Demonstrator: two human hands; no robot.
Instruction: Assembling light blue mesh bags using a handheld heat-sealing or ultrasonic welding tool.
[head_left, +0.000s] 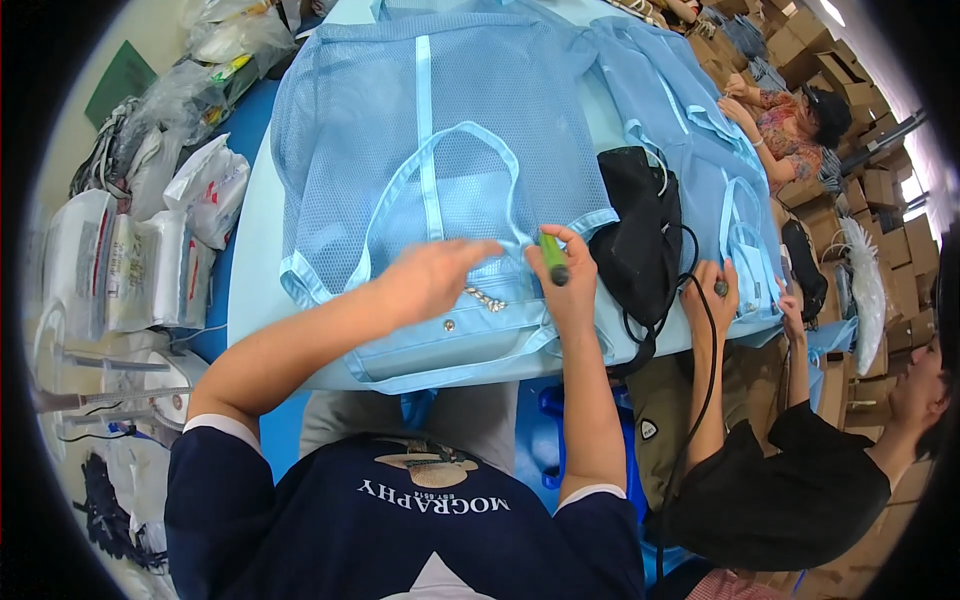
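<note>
A light-blue mesh bag (355, 130) with blue trim and a looped strap (470, 130) lies spread on the table in front of me. My right hand (572, 285) grips a green-handled tool (551, 258) with a dark end, held at the bag's near right part; its working tip is not visible. My left hand (425, 287) hovers over the near middle of the bag, smeared by motion, fingers pointing toward the strap's right end. Just below those fingers a short shiny chain (485, 299) lies on the bag, with a round metal snap (449, 326) nearer to me.
Right of the bag sits a black pouch (640, 235) with a black cord. A co-worker in black (780, 490) handles another blue mesh bag (745, 230); a second person works farther back. Plastic-wrapped packages (160, 260) stand at left, cardboard boxes (800, 50) at right.
</note>
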